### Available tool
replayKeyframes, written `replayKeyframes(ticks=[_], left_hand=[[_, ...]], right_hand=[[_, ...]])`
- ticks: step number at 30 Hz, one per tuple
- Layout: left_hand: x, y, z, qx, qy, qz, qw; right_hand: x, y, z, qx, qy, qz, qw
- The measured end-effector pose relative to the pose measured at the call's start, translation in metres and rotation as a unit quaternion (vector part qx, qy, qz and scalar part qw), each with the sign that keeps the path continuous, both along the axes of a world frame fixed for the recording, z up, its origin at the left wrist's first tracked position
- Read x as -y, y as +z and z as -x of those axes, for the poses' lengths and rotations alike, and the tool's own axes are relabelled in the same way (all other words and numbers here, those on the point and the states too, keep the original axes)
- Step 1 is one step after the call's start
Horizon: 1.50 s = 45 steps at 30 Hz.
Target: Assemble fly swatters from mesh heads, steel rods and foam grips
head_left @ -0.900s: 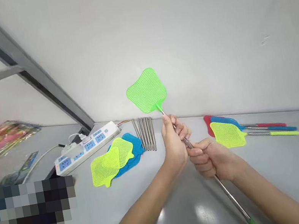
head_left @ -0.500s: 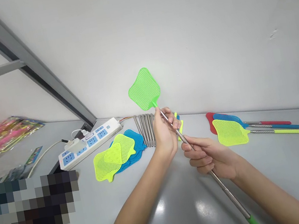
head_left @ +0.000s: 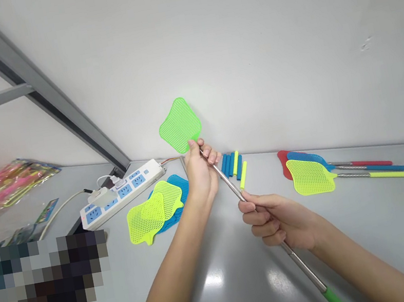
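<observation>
The table (head_left: 358,238) is viewed by one head-worn camera, from above its near side, faced forward and down. The left hand (head_left: 200,172) and right hand (head_left: 272,219) are seen close up, from behind, while the table's back edge is set farther off, across mid-view, below the wall (head_left: 225,37), which is faced nearly head-on.

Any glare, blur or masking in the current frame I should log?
Head view, bottom centre: two bright glare spots on the table; head view, left: the bags look soft, and a pixelated block masks what lies behind it; head view, centre: the held swatter, left hand and right hand read fairly clearly; head view, top right: the corner darkens.
</observation>
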<state>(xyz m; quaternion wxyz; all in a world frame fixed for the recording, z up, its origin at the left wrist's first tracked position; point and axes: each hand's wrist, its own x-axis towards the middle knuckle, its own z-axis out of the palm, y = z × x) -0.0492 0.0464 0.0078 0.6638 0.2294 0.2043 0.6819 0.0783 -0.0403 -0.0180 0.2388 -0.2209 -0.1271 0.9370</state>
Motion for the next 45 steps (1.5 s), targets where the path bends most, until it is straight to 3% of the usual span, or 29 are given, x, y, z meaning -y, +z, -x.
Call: replayKeyframes(ticks=[6,15,24,45], left_hand=[[0.004,-0.013,-0.014,-0.064,0.041,-0.006,0.997],[0.012,-0.021,-0.026,-0.040,0.066,-0.006,0.997],[0.025,-0.022,-0.037,-0.035,0.046,0.034,0.998],[0.057,-0.024,-0.055,-0.070,0.019,0.066,0.995]], right_hand=[[-0.002,-0.004,-0.011,-0.020,0.026,0.033,0.999],[-0.005,-0.008,-0.017,-0.016,0.044,0.051,0.998],[-0.007,-0.009,-0.021,-0.048,0.049,0.061,0.996],[-0.011,-0.004,-0.031,-0.011,0.046,0.062,0.997]])
